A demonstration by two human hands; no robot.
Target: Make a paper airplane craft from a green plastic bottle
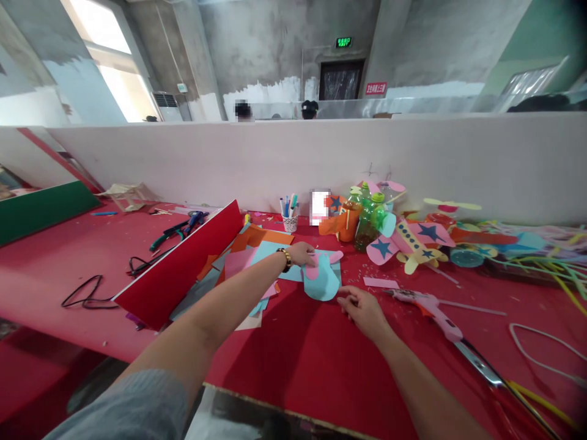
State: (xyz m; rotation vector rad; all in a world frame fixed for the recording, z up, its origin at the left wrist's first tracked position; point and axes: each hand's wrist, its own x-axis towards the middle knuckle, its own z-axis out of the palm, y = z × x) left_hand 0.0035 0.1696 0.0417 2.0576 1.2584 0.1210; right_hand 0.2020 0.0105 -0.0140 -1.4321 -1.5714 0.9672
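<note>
Your left hand (303, 253) is pinching the pink paper (335, 257) at the blue cutout's (323, 285) far edge; the cutout is lying between your hands, your right hand (362, 308), loosely parted, is pointing to its right side.

Light blue cut-out (323, 286): paper, unmarked, narrower at top, broad and rounded below; broad face turned to view; placed slightly right of the frame's centre, below mid-height. Pink paper (337, 256): round-ended, seen at both sides of the cut-out's upper part; whether one piece or two cannot be told.
</note>
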